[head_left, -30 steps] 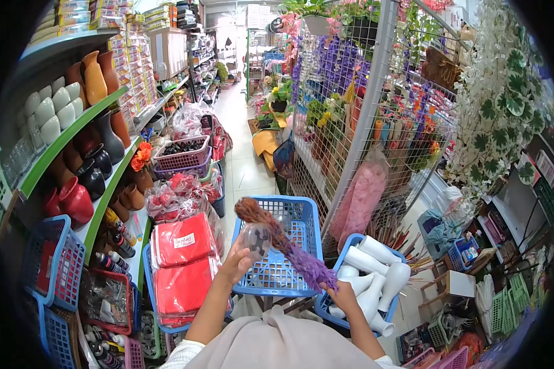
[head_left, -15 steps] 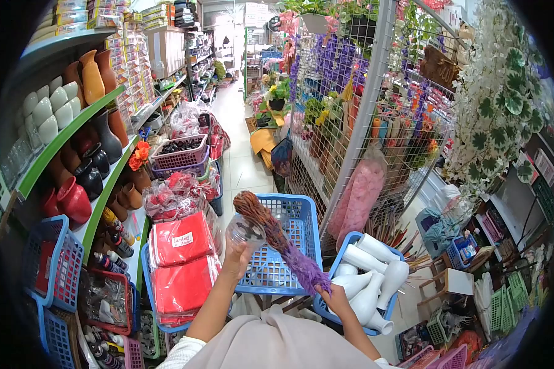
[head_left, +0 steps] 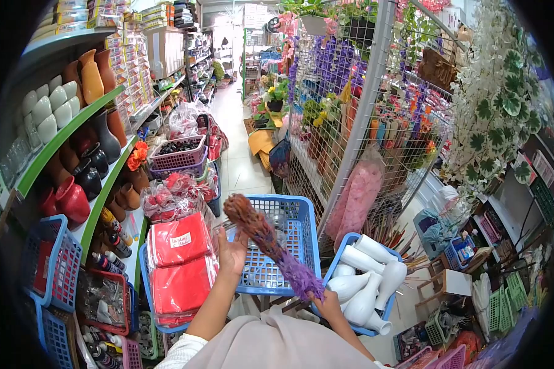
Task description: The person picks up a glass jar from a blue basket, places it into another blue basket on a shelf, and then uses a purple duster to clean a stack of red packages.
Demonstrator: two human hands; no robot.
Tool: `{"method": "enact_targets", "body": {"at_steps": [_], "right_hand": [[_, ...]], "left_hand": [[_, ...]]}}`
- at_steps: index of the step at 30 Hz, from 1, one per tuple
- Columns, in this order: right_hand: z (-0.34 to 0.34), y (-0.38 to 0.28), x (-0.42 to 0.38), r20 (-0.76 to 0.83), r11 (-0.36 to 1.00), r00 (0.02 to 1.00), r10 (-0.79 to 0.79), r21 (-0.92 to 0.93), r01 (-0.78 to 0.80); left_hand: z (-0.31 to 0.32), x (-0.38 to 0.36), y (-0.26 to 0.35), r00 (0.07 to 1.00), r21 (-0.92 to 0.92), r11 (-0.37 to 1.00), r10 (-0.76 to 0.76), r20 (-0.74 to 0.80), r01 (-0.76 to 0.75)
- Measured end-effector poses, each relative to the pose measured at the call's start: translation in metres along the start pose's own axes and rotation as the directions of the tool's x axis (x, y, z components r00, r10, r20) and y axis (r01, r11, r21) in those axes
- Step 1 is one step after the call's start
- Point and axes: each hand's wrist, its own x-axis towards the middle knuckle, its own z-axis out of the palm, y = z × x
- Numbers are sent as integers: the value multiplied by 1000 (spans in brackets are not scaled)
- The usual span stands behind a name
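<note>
My right hand grips the purple end of a long, shaggy bundle, which looks like dried flowers or grass, brown-orange at its far tip. The bundle slants up and left over a blue plastic basket. My left hand is raised by the basket's left side with its fingers apart, holding nothing, close to the bundle's brown end. A clear, round-looking object shows in the basket, partly hidden behind the bundle.
Red packets fill a basket on the left, beside shelves of vases. White vases lie in another blue basket on the right. A wire mesh rack with artificial flowers stands beyond, next to the tiled aisle.
My left hand has let go of the clear container and moved slightly left and down. The bundle, still in my right hand, has shifted a little left and down.
</note>
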Motion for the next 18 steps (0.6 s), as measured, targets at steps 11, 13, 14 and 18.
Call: {"method": "enact_targets", "body": {"at_steps": [11, 13, 14, 18], "right_hand": [[-7, 7, 7, -24, 964, 991, -130, -238, 120], [-9, 14, 10, -25, 951, 989, -144, -280, 131], [-9, 16, 9, -26, 937, 988, -152, -323, 135], [-11, 7, 13, -130, 966, 984, -122, -242, 88]], "left_hand": [[0, -8, -3, 972, 131, 964, -226, -68, 233], [-10, -2, -4, 972, 119, 965, -236, 14, 233], [-3, -3, -4, 971, 119, 965, -237, 12, 234], [35, -17, -1, 907, 94, 907, -396, -145, 411]]}}
